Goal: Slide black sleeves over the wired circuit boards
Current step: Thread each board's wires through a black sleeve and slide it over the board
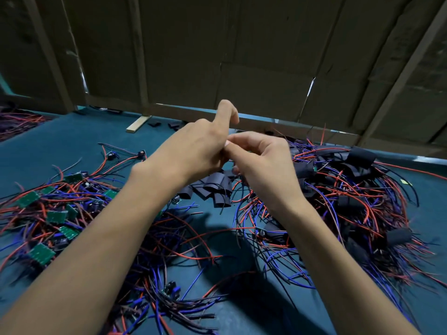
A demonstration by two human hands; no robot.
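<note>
- A dark teal work surface [60, 146] with a matte, felt-like look fills the lower view; brown cardboard panels [217, 56] on wooden framing stand along its far edge
- On the right lies the largest heap: finished boards [358, 189] wrapped in black sleeves, tangled in thin red, blue and black wires
- On the left lies a heap of bare green circuit boards [56, 216], flat and rectangular, each trailing the same glossy, springy wires
- In the middle, beneath the hands, sits a small pile of loose black sleeves [215, 192], flattened soft tubes with a dull finish
- Both forearms reach up from the lower corners and meet above the centre of the table
- The left hand [200, 148] has its fingers curled inward with the index finger raised; the right hand [261, 155] touches it, thumb and fingers pinched together
- What they hold between them is hidden, so I cannot tell which item each hand grips
- The step in hand is probably mating one sleeve with one board; next the sleeve mouth must stay open while wires and board feed through
</note>
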